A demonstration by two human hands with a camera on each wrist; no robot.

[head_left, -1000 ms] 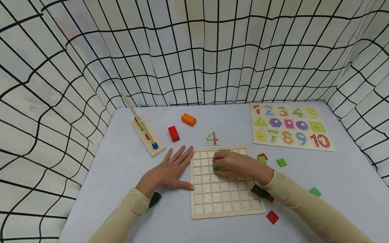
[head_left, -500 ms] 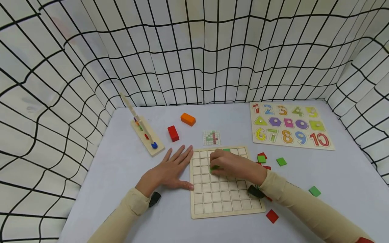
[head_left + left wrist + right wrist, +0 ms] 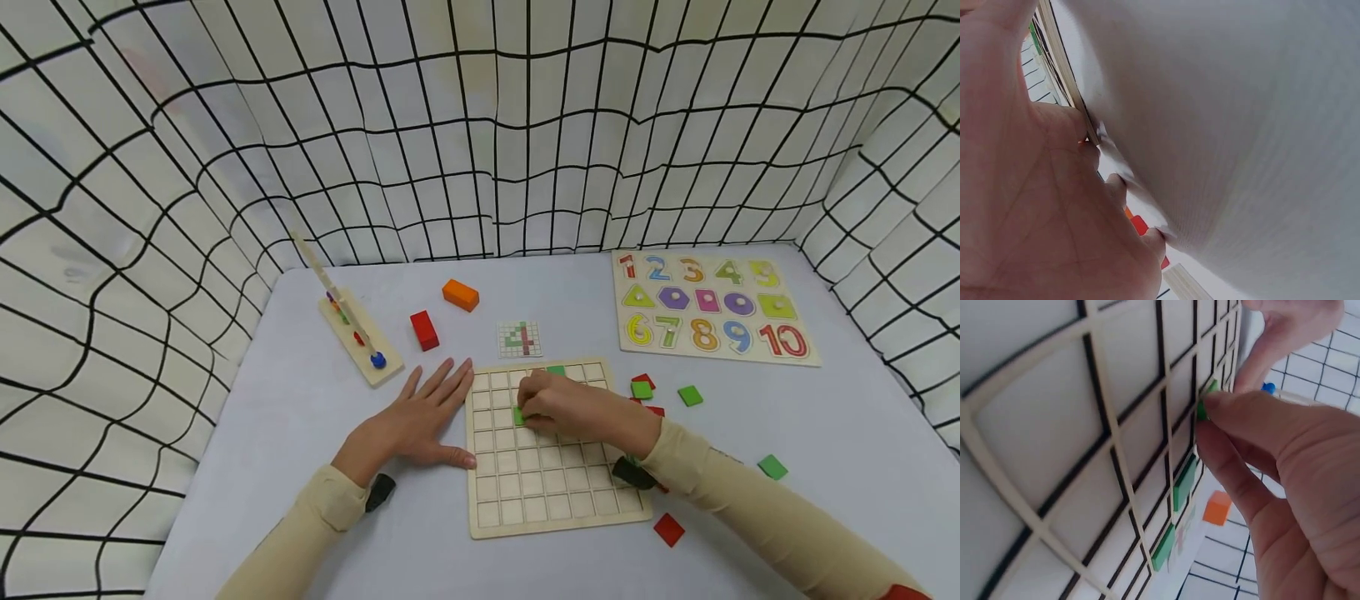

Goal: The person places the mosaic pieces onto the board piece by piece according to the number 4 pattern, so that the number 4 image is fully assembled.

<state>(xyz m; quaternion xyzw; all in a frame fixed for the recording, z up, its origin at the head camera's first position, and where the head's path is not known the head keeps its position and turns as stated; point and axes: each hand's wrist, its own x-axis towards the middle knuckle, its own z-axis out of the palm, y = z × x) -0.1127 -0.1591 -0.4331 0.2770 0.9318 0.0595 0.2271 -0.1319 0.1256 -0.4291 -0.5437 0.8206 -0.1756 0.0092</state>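
Note:
A wooden grid board lies on the white table. Above its upper part, my right hand pinches a green square tile between thumb and finger, low against a cell. Two more green tiles sit in cells of the board; the right wrist view shows a nearer green tile and a farther green tile. My left hand rests on the table with fingers spread, its thumb and fingertips touching the board's left edge. The left wrist view shows mostly palm and tablecloth.
Loose green tiles and red tiles lie right of the board. Behind it are a small pattern card, a red block and an orange block. A number puzzle and a wooden stand flank them.
My right hand has shifted slightly left with the green tile, which now shows beyond the fingertips at the board. The left hand stays in place.

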